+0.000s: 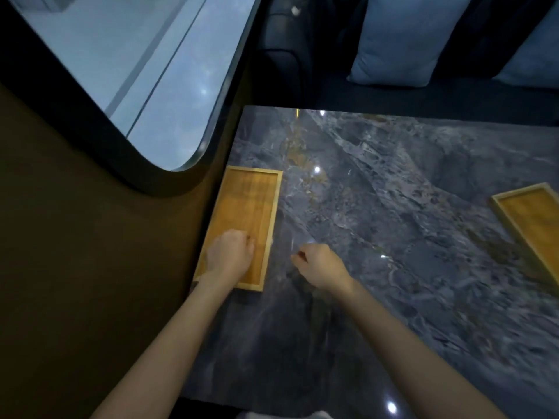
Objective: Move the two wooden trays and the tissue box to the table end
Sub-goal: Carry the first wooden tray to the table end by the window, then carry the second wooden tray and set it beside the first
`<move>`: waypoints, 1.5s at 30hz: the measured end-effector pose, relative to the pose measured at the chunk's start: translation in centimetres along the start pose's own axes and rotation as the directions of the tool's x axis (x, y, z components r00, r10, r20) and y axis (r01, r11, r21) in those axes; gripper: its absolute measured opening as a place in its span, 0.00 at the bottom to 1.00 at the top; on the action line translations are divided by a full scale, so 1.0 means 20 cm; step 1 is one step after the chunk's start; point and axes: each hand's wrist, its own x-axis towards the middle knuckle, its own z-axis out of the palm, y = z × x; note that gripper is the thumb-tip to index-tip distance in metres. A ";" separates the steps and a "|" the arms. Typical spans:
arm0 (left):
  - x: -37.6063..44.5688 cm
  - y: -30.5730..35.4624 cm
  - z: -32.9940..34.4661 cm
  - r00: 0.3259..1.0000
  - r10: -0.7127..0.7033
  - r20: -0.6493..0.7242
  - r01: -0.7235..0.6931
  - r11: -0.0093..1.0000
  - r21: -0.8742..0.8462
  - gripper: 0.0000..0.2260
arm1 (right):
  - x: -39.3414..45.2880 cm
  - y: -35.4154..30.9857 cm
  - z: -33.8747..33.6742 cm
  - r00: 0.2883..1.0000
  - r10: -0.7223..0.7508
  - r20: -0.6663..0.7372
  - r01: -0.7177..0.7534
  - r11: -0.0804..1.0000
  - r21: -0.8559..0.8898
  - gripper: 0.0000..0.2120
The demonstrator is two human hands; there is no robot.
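We see a dark marbled bench beside a curved window, blue cushions beyond | near wooden tray runs lengthwise away from us along the window edge | left hand curled, resting in its near end | right hand loosely curled just right, empty | second tray far right.

Glossy veined stone table (light glints), matt wooden trays.

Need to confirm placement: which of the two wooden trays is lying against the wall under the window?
The tray under the left hand: the wall-side tray lies along the table's left edge. The other tray sits far right, partly out of frame.
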 end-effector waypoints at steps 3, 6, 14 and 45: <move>0.00 0.22 0.01 0.997 0.075 -0.032 -0.074 0.997 0.025 0.15 | -0.06 0.14 -0.17 0.998 0.009 -0.063 -0.009 1.000 0.007 0.14; -0.01 0.45 0.05 0.977 0.211 -0.026 -0.211 0.977 0.005 0.15 | -0.15 0.32 -0.35 0.985 0.065 -0.160 -0.062 0.998 0.025 0.12; -0.15 1.20 0.24 0.906 0.424 -0.001 -0.423 0.905 -0.050 0.15 | -0.52 0.96 -0.80 0.875 0.181 -0.448 -0.179 0.983 0.046 0.09; -0.59 2.47 1.28 0.934 0.242 0.264 -0.223 0.970 -0.101 0.34 | -0.92 2.26 -1.02 0.723 0.486 -0.490 -0.553 0.833 0.009 0.24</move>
